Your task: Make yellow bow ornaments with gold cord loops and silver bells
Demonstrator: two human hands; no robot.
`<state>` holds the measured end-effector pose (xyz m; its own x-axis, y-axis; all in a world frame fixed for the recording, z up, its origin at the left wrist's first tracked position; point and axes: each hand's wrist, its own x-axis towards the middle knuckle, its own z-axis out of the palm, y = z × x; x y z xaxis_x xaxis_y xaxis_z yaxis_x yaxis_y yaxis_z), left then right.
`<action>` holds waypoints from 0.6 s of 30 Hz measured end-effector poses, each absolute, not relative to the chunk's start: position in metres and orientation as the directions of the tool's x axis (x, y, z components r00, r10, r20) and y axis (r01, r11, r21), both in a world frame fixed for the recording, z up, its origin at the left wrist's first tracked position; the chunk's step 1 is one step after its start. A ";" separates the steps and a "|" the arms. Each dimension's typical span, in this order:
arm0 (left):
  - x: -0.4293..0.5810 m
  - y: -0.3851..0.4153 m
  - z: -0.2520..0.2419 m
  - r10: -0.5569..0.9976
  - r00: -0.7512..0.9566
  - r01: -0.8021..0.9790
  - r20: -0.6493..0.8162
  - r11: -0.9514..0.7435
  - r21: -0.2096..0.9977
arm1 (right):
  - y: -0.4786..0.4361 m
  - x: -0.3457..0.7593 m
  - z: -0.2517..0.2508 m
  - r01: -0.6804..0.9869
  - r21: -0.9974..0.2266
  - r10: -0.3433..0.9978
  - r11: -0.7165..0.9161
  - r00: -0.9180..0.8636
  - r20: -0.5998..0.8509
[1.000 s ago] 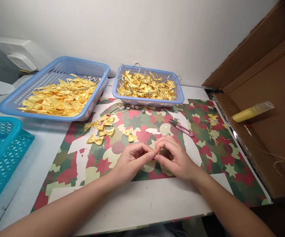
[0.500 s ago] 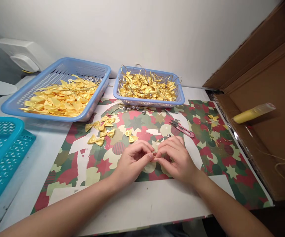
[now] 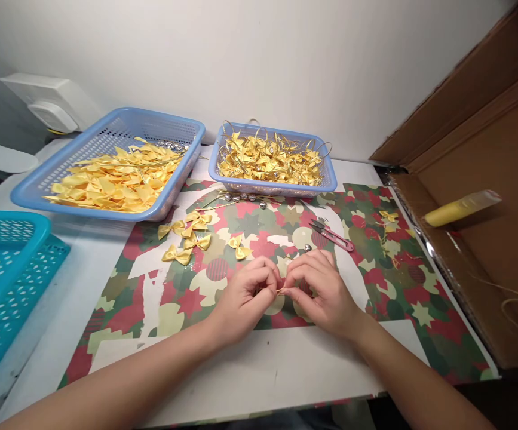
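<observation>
My left hand [image 3: 246,297] and my right hand [image 3: 321,291] meet over the patterned sheet [image 3: 187,301], fingertips pinched together. Between them shows a bit of thin gold cord [image 3: 280,291]; the rest is hidden by the fingers. A yellow bow [image 3: 239,246] lies just beyond my left hand, and several more bows [image 3: 197,240] are grouped farther left. Close behind my right hand sits a silver bell [image 3: 307,248]. Pink-handled snips [image 3: 331,235] rest beyond that hand. More bells [image 3: 244,197] lie with gold cords near the back.
Two blue baskets [image 3: 162,212] [image 3: 272,187] stand at the back, holding yellow bows, cords and bells. A teal basket [image 3: 39,263] is at the left. Cardboard [image 3: 478,149] with a yellow tube [image 3: 460,208] borders the right side.
The fingers of my left hand have curled in more, and both hands still meet at the cord. The view has shifted slightly, so the baskets appear a little farther right.
</observation>
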<state>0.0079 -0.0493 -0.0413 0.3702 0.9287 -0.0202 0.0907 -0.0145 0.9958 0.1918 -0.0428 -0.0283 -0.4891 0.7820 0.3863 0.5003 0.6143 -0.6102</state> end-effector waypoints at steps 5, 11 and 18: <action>0.007 -0.048 -0.040 0.907 0.418 0.064 -0.053 0.029 0.998 | -0.043 0.190 -0.029 0.505 -0.668 0.820 0.546 -0.486 0.303; 0.005 -0.048 -0.043 0.903 0.423 0.045 -0.067 0.053 0.998 | -0.044 0.186 -0.032 0.497 -0.683 0.831 0.535 -0.457 0.318; 0.006 -0.045 -0.044 0.919 0.384 -0.017 -0.091 0.105 0.994 | -0.046 0.182 -0.036 0.476 -0.690 0.837 0.545 -0.360 0.413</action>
